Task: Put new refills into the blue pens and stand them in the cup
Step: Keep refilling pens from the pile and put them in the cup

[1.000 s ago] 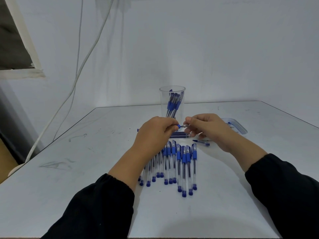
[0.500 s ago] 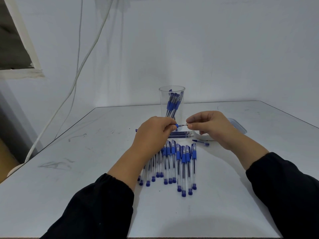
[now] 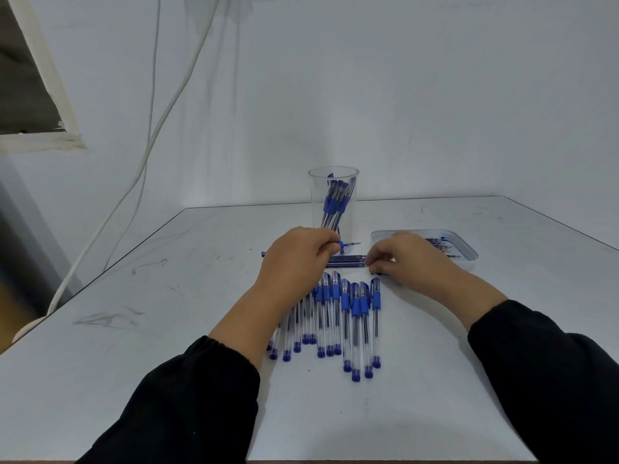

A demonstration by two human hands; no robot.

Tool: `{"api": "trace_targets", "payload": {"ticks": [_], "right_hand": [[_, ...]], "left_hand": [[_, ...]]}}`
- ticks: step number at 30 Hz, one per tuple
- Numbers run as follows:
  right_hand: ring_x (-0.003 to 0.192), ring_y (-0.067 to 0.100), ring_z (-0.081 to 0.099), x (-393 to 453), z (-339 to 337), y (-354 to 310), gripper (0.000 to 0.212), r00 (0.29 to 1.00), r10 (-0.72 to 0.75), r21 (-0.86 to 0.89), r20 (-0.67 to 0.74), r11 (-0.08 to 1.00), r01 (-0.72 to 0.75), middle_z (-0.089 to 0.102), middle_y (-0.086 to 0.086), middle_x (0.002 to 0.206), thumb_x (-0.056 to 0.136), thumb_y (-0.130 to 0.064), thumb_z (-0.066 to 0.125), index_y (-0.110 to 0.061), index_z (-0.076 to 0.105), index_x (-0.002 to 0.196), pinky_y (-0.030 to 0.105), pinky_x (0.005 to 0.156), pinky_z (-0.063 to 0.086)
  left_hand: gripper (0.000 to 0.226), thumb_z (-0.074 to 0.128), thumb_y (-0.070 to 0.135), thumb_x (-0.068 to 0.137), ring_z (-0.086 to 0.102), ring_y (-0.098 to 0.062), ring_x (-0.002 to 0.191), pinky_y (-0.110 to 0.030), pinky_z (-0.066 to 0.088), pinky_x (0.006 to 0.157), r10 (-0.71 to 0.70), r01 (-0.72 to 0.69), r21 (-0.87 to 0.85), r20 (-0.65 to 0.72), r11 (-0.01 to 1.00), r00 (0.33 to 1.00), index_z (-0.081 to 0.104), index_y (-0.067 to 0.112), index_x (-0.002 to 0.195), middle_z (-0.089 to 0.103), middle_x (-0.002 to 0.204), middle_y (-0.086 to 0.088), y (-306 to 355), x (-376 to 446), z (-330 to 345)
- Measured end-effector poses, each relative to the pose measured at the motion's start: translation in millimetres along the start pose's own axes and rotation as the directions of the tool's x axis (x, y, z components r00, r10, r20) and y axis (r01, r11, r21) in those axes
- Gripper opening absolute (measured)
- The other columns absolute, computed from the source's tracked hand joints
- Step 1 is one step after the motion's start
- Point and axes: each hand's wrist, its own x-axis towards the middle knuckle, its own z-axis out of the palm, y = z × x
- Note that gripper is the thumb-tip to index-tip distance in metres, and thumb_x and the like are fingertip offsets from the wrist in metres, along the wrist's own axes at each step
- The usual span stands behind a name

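Above table, left hand [image 3: 298, 256] pinching pen [image 3: 345, 244]

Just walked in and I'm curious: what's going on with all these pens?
A person is refilling blue pens at a table. The left hand grips a pen with its tip pointing right. The right hand is down at the loose refills on the table, beside a cap. A row of pens lies in front, and several stand in the clear cup. A tray sits to the right.
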Motion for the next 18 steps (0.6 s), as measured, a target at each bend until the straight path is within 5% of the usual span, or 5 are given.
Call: {"api": "trace_targets", "payload": {"ticks": [7,18], "right_hand": [[0.098,0.008,0.045,3,6,5,0.012,1.0,-0.008,-0.065,-0.003,0.998,0.008,0.061,-0.01,0.093,0.087,-0.028,0.066,-0.028,0.073,0.097,0.033,0.089,0.042],[0.092,0.006,0.048,0,-5,2,0.022,0.999,-0.008,-0.03,-0.049,1.0,0.007,0.063,-0.012,0.093,0.094,-0.021,0.057,-0.023,0.072,0.109,0.026,0.081,0.038]], "left_hand": [[0.026,0.048,0.031,0.097,0.053,-0.012,0.097,-0.021,0.036,0.078,-0.006,0.006,0.005,0.007,1.0,1.0,0.064,0.024,0.117,0.064,0.109,0.001,0,0,1],[0.025,0.049,0.026,0.096,0.046,-0.004,0.089,-0.02,0.036,0.078,0.008,-0.008,-0.014,-0.002,1.0,1.0,0.065,0.023,0.115,0.064,0.109,0.003,-5,2,5]]}}
